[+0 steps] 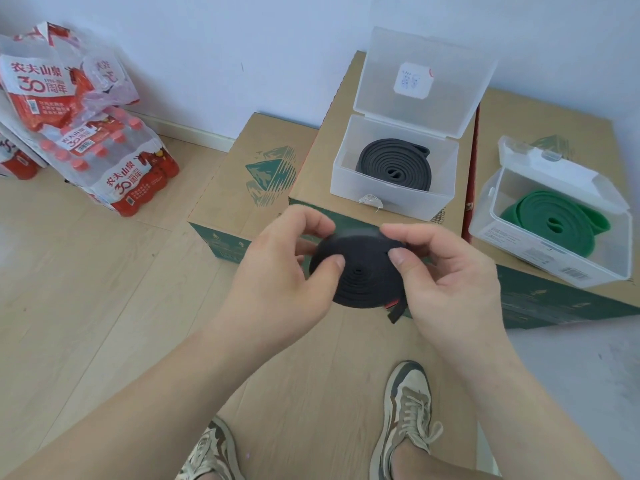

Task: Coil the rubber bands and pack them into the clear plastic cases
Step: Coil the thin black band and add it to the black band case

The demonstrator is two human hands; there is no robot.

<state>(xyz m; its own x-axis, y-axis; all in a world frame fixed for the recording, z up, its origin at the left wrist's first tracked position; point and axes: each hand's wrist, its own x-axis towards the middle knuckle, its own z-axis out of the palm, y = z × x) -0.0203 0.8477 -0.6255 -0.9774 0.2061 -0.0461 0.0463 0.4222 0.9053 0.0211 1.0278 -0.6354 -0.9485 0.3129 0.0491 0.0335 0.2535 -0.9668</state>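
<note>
left hand [277, 275] and right hand [450, 285] raised over wood floor [86, 306], fingertips [337, 262] clamped on black coil [363, 277] between them | beyond, boxes [235, 181]: open case [391, 206] holds black band [384, 161]; right case [540, 258] a green band [540, 213] | bottle packs [128, 181] far left by wall [242, 36]

I've got a black band [360, 271] wound into a tight flat spiral, its face tilted toward me. It is pinched at the rim between my left hand [277, 271] and right hand [450, 271], and the loose tail pokes out lower right. Beyond it, an open clear case [391, 206], lid upright, holds a black coil [394, 164] lying flat. To the right, a second clear case [554, 261] holds a green coil [550, 216], lid slanted over it.
</note>
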